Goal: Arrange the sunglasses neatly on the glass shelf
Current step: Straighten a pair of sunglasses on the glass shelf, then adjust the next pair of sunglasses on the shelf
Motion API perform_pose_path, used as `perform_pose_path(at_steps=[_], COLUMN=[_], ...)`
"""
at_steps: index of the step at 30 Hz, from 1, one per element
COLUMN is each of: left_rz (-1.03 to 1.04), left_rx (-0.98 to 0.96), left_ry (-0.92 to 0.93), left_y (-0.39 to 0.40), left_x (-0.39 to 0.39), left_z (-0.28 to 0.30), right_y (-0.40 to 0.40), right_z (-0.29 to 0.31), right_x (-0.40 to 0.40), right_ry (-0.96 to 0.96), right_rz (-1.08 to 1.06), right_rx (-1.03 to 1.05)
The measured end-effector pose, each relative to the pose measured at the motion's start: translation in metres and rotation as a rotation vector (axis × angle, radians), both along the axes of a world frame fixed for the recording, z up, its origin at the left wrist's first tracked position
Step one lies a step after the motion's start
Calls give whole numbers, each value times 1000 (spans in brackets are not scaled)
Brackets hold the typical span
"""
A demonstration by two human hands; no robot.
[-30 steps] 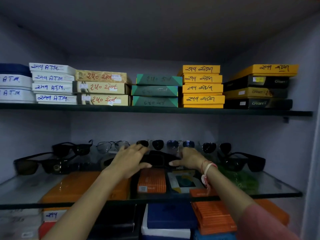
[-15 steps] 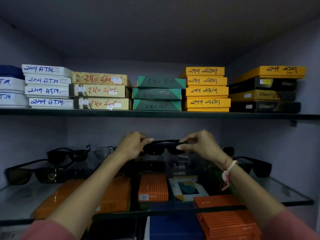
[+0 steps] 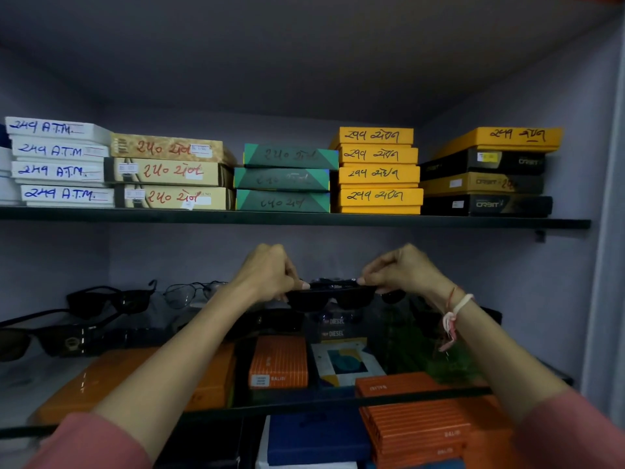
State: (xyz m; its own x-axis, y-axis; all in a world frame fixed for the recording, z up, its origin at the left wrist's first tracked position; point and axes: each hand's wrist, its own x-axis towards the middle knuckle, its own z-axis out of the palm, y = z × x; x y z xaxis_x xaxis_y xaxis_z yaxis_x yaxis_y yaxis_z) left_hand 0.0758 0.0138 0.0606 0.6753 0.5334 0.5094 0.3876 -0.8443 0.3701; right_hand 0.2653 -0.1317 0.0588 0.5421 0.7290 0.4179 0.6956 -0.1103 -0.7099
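Observation:
A pair of black sunglasses [image 3: 333,297] is held in the air above the middle of the glass shelf [image 3: 399,397]. My left hand [image 3: 267,274] pinches its left end and my right hand [image 3: 402,269] pinches its right end. On the shelf's left lie two dark pairs of sunglasses [image 3: 111,299] [image 3: 50,340] and a clear-lensed wire pair [image 3: 192,292]. More dark pairs sit at the back right, mostly hidden behind my right wrist.
Stacked labelled boxes [image 3: 284,179] fill the upper shelf [image 3: 304,220] close above my hands. Orange boxes [image 3: 279,362] and a blue box [image 3: 314,438] lie under the glass. The cabinet's side wall [image 3: 575,265] stands at the right.
Both hands have lifted the black sunglasses off the shelf's middle and now hold them raised by the ends; since half a second ago they have barely moved.

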Motion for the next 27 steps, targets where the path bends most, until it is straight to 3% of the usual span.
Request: perform_pose_path(at_steps=[8,20,27], left_rz=[69,113,158], left_rx=[-7,-211,-174], left_ry=[36,162,226], left_y=[-10,-2,-5], left_x=[23,60,61], left_z=[-3,-28,-31], right_y=[-7,-10,1], right_z=[-2,-25,-22], right_x=[15,31,29], right_ry=[-289,-269,-375], right_rz=[-339,-352,-379], right_rx=[-58,-261,-419])
